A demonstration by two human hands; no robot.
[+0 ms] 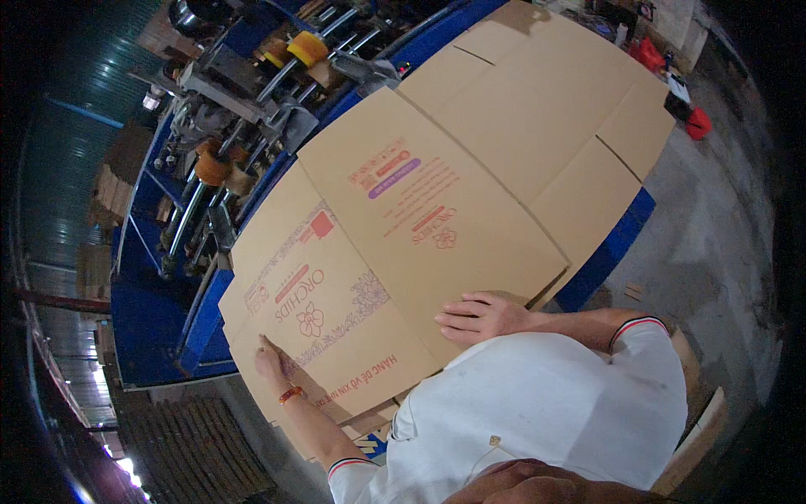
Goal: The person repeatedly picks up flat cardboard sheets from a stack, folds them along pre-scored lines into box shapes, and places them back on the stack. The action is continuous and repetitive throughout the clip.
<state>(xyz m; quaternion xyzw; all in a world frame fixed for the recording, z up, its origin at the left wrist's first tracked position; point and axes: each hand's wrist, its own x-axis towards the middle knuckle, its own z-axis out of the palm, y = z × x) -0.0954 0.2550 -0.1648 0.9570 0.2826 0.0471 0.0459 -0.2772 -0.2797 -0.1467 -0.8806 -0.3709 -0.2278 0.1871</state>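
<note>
A large flattened cardboard box sheet [470, 210], brown with red and purple print, lies slanted before me. My left hand [269, 363], with an orange-red bracelet at the wrist, is at the sheet's near left part. One digit stretches along the top face, and the other fingers look curled and partly hidden, so the hand appears closed on the cardboard. Flat on the near edge, to the right of the printed panels, rests my right hand [478, 319]. Its fingers are stretched out and slightly apart, with nothing held in them.
Beyond the sheet at the left stands a blue machine [168, 328] with metal shafts and orange rollers [213, 168]. Brown stacked material [193, 449] sits at the lower left. Red items [697, 123] are past the far right edge, above the grey floor [697, 244].
</note>
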